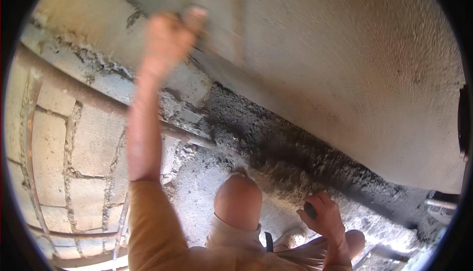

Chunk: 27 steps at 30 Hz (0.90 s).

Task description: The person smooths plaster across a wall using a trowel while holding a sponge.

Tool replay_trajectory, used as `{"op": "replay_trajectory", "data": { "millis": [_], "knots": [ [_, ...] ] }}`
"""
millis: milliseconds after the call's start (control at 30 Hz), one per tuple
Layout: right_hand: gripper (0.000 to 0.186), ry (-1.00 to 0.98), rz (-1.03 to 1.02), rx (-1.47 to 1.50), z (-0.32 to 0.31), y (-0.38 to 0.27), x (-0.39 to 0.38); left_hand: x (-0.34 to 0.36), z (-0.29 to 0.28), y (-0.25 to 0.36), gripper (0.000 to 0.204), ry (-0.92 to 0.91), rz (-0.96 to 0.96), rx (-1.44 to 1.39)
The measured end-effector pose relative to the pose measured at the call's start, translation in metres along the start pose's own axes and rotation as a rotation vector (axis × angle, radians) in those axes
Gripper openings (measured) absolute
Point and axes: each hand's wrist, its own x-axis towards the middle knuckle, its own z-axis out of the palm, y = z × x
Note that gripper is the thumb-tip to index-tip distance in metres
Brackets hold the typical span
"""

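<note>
My left hand (170, 37) is raised against the smooth plastered wall (325, 49), near the wall's lower left edge. Motion smears it, but its fingers look closed round something with a thin dark edge, too blurred to name. Low on the right, beside my bent knee, my right hand (326, 217) is closed on a short dark object with a rounded end (310, 210). The rest of that object is hidden in my fist. A brownish vertical streak (236, 20) runs down the plaster to the right of my left hand.
A rusty pipe (93, 96) slants below my left forearm, in front of a block wall (91, 158) with rough joints. Thin metal rods (74, 234) cross at lower left. Dark crumbly rubble (276, 138) lies along the plastered wall's foot. My knee (239, 199) rises at lower centre.
</note>
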Motion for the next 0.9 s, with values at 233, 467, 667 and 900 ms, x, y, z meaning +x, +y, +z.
{"op": "replay_trajectory", "data": {
  "millis": [233,467,667,900],
  "knots": [
    [0.032,-0.033,0.037,0.04,-0.005,0.015,-0.013,0.03,0.044,-0.161,0.035,-0.059,-0.256,-0.256],
    [0.029,-0.014,0.045,0.094,-0.006,0.003,-0.012,-0.149,0.268,-0.086,0.022,-0.274,-0.301,-0.886],
    [0.031,-0.042,-0.064,0.218,-0.006,0.024,0.01,-0.115,0.165,0.119,0.045,-0.457,-0.183,-0.479],
    [0.029,0.002,-0.131,0.242,-0.023,0.025,0.015,0.01,0.035,-0.057,0.038,-0.194,-0.399,-0.461]
  ]
}}
